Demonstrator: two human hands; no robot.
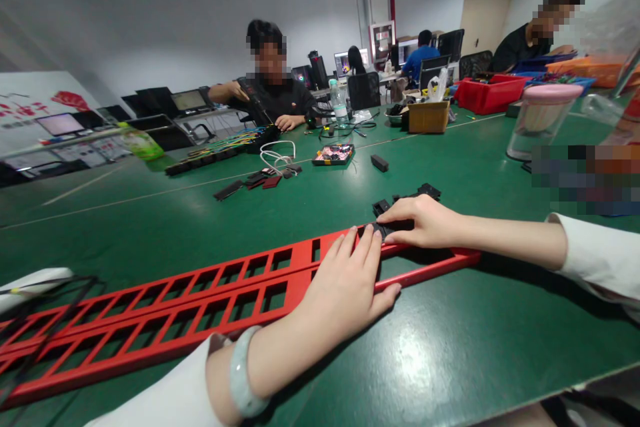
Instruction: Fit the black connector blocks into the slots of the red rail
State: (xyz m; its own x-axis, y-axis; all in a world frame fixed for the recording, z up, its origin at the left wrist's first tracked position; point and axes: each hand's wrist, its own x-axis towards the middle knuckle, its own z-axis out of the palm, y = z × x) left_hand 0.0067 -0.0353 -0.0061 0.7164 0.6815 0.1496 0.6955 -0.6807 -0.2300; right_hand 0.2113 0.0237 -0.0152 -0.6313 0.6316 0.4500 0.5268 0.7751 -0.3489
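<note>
A long red frame with two rows of rectangular slots lies across the green table. My left hand rests flat over it, fingers stretched out toward its far edge and thumb across the near rail. At the frame's right part, my right hand grips a small black plastic part between thumb and fingers, at a slot. The left fingertips are close beside that part. Just behind my right hand lie more black plastic parts, partly hidden by it.
Across the table, a co-worker handles a black strip with coloured wires. Loose dark pieces, a small parts tray and a black block lie mid-table. A pink-lidded cup and red bin stand right. Black cables cross the frame's left end.
</note>
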